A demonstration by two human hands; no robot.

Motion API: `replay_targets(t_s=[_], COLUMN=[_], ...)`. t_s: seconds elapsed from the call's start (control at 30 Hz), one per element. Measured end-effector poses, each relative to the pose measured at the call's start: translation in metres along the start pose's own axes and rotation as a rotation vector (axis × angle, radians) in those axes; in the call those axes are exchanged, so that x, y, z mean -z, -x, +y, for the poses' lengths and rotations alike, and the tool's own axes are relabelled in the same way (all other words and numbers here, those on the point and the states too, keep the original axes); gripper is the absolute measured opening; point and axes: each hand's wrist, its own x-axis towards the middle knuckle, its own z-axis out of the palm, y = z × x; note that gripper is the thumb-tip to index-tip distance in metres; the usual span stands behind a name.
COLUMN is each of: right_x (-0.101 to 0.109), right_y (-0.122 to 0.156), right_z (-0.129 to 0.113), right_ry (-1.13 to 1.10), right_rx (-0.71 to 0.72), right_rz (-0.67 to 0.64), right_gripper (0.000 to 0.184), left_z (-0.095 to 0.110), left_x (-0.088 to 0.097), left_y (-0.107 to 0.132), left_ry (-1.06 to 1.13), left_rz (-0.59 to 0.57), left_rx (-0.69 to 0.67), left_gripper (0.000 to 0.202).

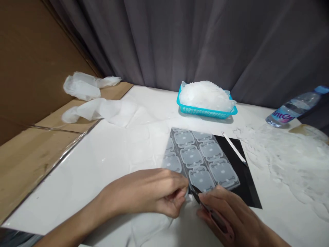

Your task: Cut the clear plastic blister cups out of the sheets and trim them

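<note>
A translucent sheet of moulded rounded-square parts lies on a black mat at the middle of the white table. My left hand is closed in a pinch at the sheet's near edge. My right hand is closed on a thin dark tool, seemingly tweezers, whose tip touches the same near edge of the sheet. The two hands almost meet there. A slim metal strip rests on the mat's far side.
A turquoise basket heaped with clear film pieces stands at the back. Loose clear scraps cover the right side, beside a lying water bottle. White gloves lie on cardboard at the left. A grey curtain hangs behind.
</note>
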Motion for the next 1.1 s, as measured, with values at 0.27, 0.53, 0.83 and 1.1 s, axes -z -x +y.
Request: replay_targets(t_s=[0.27, 0.53, 0.83, 1.1], right_x=[-0.017, -0.021, -0.012, -0.022], right_y=[0.011, 0.008, -0.003, 0.014], right_z=[0.001, 0.003, 0.002, -0.002], right_ry=[-0.02, -0.034, 0.06, 0.153], right_rx=[0.006, 0.049, 0.109, 0.08], right_rz=[-0.045, -0.093, -0.037, 0.012], right_gripper=[0.023, 0.028, 0.025, 0.027], left_z=[-0.001, -0.003, -0.003, -0.001], left_x=[-0.003, -0.005, -0.008, 0.0], left_y=[-0.002, -0.001, 0.0, 0.002], left_ry=[-0.004, -0.032, -0.03, 0.015], left_rz=[0.018, 0.072, 0.069, 0.006], left_rx=[-0.082, -0.098, -0.091, -0.102], left_gripper=[0.022, 0.027, 0.028, 0.029])
